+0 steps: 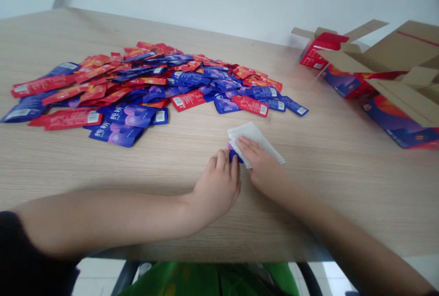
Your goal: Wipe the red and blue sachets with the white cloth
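A white pouch (255, 138) lies on the wooden table (343, 186) in front of me. My right hand (262, 165) rests flat on it with the fingers stretched out. A blue sachet (235, 155) sticks out from the pouch's near left end, mostly hidden. My left hand (217, 186) has its fingers curled and touches that blue sachet at its edge. Whether the left fingers pinch it or only press on it is hard to tell.
A wide heap of red and blue sachets (144, 85) covers the table's left and middle. At the right stand opened cardboard boxes (394, 85) with red and blue printing and raised flaps. A green seat (209, 280) shows below the table's edge.
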Demonstrator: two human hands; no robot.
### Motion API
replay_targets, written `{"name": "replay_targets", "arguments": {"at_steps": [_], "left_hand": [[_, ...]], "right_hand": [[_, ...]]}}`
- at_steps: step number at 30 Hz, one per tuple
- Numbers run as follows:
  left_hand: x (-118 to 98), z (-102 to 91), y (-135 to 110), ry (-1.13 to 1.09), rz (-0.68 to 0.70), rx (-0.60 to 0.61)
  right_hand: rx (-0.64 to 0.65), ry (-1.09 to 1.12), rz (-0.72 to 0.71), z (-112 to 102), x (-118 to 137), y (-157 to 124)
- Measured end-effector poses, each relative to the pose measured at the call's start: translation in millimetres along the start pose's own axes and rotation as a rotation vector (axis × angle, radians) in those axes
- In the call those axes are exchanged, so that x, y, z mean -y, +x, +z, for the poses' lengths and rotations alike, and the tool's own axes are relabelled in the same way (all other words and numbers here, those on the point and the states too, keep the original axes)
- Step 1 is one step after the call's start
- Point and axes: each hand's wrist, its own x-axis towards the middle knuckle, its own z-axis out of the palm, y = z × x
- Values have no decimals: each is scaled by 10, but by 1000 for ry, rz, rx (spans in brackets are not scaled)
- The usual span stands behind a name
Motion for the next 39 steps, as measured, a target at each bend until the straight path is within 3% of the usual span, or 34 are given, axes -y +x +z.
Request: {"name": "replay_targets", "arguments": {"at_steps": [4, 9, 11, 16, 18, 23, 25, 30, 32, 37, 39], "left_hand": [[-6, 18, -7, 9, -16, -16], [7, 17, -6, 19, 36, -3], [8, 13, -5, 21, 39, -1], [-3, 13, -7, 15, -15, -15], [-4, 15, -6, 11, -17, -13], [17, 3, 6, -6, 36, -4], [25, -2, 9, -19, 48, -1], [23, 12, 3, -32, -29, -32], [15, 21, 2, -23, -30, -31], [0, 17, 6, -23, -19, -15], [-2, 8, 5, -23, -18, -11]], "right_hand": [[-87, -73, 160, -25, -134, 37], [-30, -56, -73, 84, 159, 8], [-8, -21, -106, 73, 160, 4], [-67, -56, 129, -31, -177, 52], [-86, -106, 173, -19, -186, 62], [-30, -66, -46, 92, 139, 21], [-7, -24, -75, 79, 146, 15], [-49, -72, 158, -48, -192, 56], [-68, -126, 209, -44, -204, 56], [-29, -112, 13, 65, 114, -13], [-10, -70, -15, 57, 122, -22]]}}
